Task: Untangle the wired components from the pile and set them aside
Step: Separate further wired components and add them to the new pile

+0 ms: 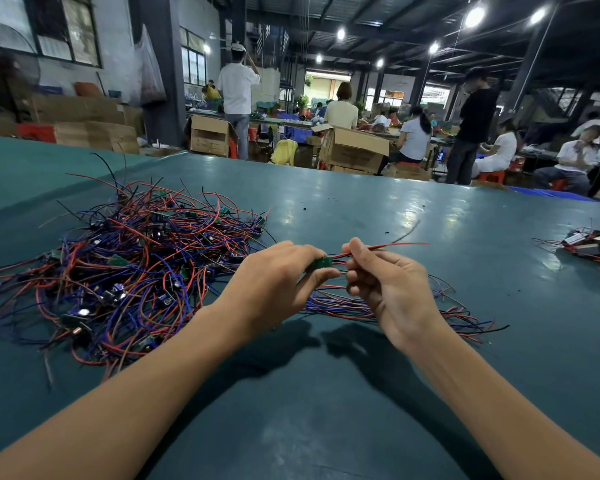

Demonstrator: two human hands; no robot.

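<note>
A tangled pile (pixel 132 268) of red, blue and black wires with small green boards lies on the left of the teal table (pixel 326 393). My left hand (pixel 278 282) pinches a small green circuit board (pixel 321 263) between thumb and fingers, above the table. Just to its right, my right hand (pixel 385 282) grips that board's red and black wires (pixel 395 245), whose ends stick out to the right. Beneath and behind my right hand lies a smaller bundle of straightened wired components (pixel 458 315).
A separate small heap of dark components with red wires (pixel 593 247) sits at the table's right edge. A loose black wire (pixel 407 232) and a few dark specks lie mid-table. Beyond the far edge stand cardboard boxes and several people at other benches.
</note>
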